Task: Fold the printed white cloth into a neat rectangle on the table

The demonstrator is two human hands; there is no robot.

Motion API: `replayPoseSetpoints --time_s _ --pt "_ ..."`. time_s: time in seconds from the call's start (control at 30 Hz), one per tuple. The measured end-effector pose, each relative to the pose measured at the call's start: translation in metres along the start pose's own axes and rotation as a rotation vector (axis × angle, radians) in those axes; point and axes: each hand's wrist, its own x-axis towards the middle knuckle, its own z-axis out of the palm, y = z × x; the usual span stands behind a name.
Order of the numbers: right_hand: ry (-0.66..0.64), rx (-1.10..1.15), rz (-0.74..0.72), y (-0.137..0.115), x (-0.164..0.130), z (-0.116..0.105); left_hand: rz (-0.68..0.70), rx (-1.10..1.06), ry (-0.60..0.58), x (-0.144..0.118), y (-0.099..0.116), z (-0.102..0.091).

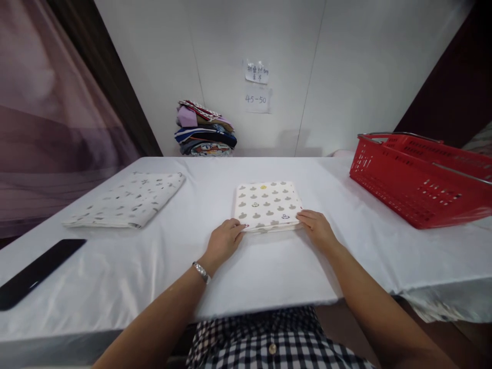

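A folded cream cloth [267, 205] printed with small grey shapes lies flat in the middle of the white table [154, 266]. My left hand [224, 241] rests at its near left corner, fingertips on the edge. My right hand [317, 229] touches the near right corner, fingers curled over the edge. A metal watch sits on my left wrist. Whether the fingers pinch the cloth or only press on it is unclear.
Another folded patterned cloth [128, 200] lies at the left. A black phone [36, 273] sits near the left front edge. A red plastic basket [421, 179] stands at the right. A stack of folded garments [204, 129] leans on the back wall.
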Motion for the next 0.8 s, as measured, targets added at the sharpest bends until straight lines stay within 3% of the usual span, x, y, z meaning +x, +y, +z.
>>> replayPoseSetpoints --time_s 0.23,0.4,0.53,0.67,0.8 --pt "-0.113 -0.063 0.039 -0.008 -0.005 -0.006 -0.001 -0.021 0.030 -0.002 0.000 0.003" --pt "-0.176 -0.058 -0.018 -0.040 0.007 -0.009 -0.005 -0.026 0.031 0.001 0.002 0.007" --pt "-0.274 -0.005 -0.095 -0.063 0.024 0.001 -0.009 -0.035 0.024 0.002 0.004 0.009" --pt "-0.397 0.051 -0.141 -0.065 0.023 0.015 -0.022 -0.062 0.008 0.000 0.005 0.006" --pt "-0.450 0.084 -0.159 -0.058 0.015 0.019 -0.140 -0.282 0.035 -0.001 0.003 0.003"
